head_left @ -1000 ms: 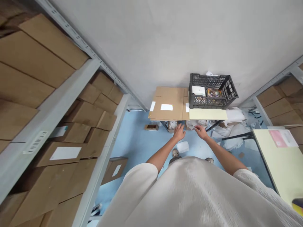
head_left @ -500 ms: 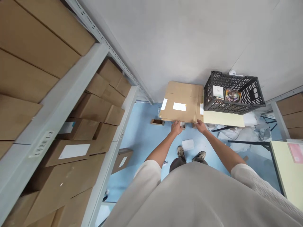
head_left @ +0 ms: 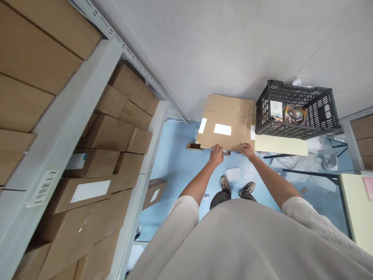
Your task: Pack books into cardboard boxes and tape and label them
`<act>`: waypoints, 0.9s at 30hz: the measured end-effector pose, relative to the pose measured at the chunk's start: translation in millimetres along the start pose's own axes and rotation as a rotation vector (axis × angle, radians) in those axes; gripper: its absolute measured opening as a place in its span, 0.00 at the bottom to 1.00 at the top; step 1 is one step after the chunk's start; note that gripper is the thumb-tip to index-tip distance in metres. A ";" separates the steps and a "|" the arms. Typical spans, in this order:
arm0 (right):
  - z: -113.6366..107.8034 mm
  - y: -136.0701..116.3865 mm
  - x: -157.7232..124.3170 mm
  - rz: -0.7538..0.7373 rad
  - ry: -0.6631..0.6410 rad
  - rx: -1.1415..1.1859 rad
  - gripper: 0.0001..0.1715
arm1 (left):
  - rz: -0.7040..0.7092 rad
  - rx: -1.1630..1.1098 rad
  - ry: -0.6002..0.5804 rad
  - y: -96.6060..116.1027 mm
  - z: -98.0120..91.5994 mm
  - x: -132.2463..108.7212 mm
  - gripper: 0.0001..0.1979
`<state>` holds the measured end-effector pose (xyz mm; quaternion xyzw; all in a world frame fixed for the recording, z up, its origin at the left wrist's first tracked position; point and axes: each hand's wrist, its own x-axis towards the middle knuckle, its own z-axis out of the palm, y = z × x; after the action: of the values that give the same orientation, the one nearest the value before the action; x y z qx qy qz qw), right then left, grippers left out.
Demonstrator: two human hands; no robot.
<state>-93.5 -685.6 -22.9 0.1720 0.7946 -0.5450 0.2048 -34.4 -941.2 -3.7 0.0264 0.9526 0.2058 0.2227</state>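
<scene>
Head view's the only feed I get from over here, so going off that: flattened cardboard point(head_left: 229, 114) is lying across the left end of the table point(head_left: 281, 145), covering that corner, white label point(head_left: 223, 129) facing up. The person's left hand point(head_left: 216, 154) is at the front edge, about halfway along the cardboard, and the right hand point(head_left: 248, 150) is on the same edge further right, near the fold. Fingers on both are bent in and mostly closed, touching the cardboard's rim, but the thumbs are too small on my screen, so honestly can't tell if either one has a real pinch on it. Progress-wise, I'd call it early: both hands are on the cardboard, that much is done, but it's lying flat with no clear lift I can make out and nothing folded up into a box. Looks like more than one layer at the front left corner, can't count them though. The black crate point(head_left: 297, 111) is toward the table's right end, set back from the front edge, with a pale booklet point(head_left: 276, 111) and a colourful one point(head_left: 295, 115) inside; neither hand is on any of that, so I'd put it down as untouched.
</scene>
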 end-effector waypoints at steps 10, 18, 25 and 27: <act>11.3 -24.7 -4.9 0.130 0.123 -0.167 0.08 | 0.038 -0.058 -0.030 -18.9 -5.7 -2.4 0.33; 16.6 -66.3 -18.5 -0.123 0.114 -0.355 0.09 | 0.020 -0.026 0.040 -27.6 -17.7 -23.8 0.34; 6.6 -110.0 -41.9 -0.365 0.031 -0.234 0.16 | -0.063 0.002 0.208 -22.6 -45.7 -35.3 0.39; 4.4 -121.1 -49.7 -0.407 0.009 -0.182 0.21 | -0.072 0.018 0.241 -19.6 -53.9 -38.0 0.39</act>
<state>-110.4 -734.2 97.5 -0.0089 0.8598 -0.5003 0.1018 -22.9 -985.0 48.0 -0.0310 0.9746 0.1907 0.1134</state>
